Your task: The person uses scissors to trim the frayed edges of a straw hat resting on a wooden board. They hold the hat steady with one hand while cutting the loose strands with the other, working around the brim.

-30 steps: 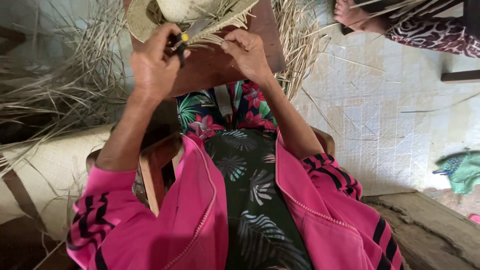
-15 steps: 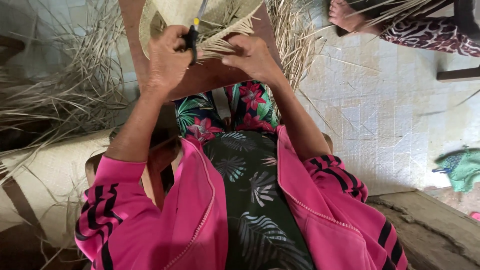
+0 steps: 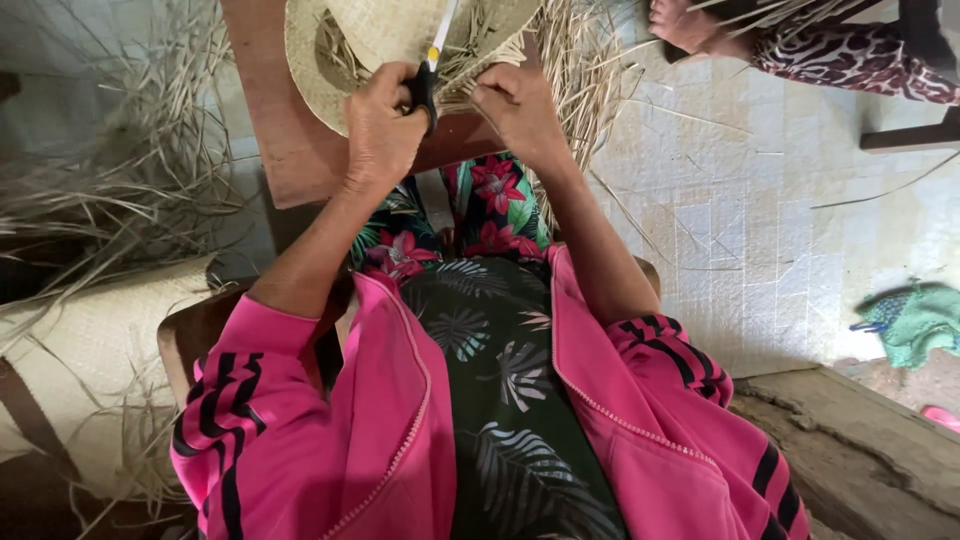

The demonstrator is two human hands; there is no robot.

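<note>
A pale woven straw hat point(image 3: 390, 35) lies on a brown wooden board point(image 3: 290, 140) in front of me, loose strands sticking out of its near edge. My left hand point(image 3: 383, 130) is closed around the dark handle of a knife point(image 3: 432, 65) with a white and yellow blade that points up over the weave. My right hand point(image 3: 515, 105) pinches the loose straw strands at the hat's edge, right beside the knife. Both arms wear pink sleeves with black stripes.
Heaps of dry straw point(image 3: 120, 190) lie left of the board and more behind the hat. A woven mat point(image 3: 70, 340) sits at lower left. Another person's foot point(image 3: 685, 25) rests on the tiled floor at upper right. A green cloth point(image 3: 915, 325) lies at the right.
Both hands and the hat have come lower in view. The knife blade now stands up over the weave, and more of the hat's crown shows.
</note>
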